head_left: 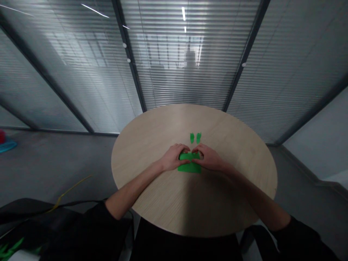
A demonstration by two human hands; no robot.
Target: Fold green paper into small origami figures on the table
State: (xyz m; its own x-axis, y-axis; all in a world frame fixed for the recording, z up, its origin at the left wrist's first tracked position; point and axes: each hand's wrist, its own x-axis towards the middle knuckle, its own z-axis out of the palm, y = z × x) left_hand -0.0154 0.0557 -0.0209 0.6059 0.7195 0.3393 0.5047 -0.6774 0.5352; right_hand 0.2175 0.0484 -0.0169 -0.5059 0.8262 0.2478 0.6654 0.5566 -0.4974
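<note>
On the round table (157,127) lies a flat green sheet (189,168), which looks like paper. My left hand (173,157) curves round its left side, thumb laid across the sheet and fingers bent at the far edge. From the right, my right hand (210,158) mirrors this grip, its thumb close to the left one near the middle. The fingertips partly cover the sheet's far edge, so I cannot tell whether it is folded there. Just beyond the hands lie two small green pieces, a left piece (192,138) and a right piece (198,137), apart from the sheet.
Glass panels with blinds (187,87) stand close behind the table. A dark chair (24,214) with a yellow strip (67,191) is at the lower left, and green items (12,249) sit in the bottom corner. A blue object (7,145) lies on the floor far left.
</note>
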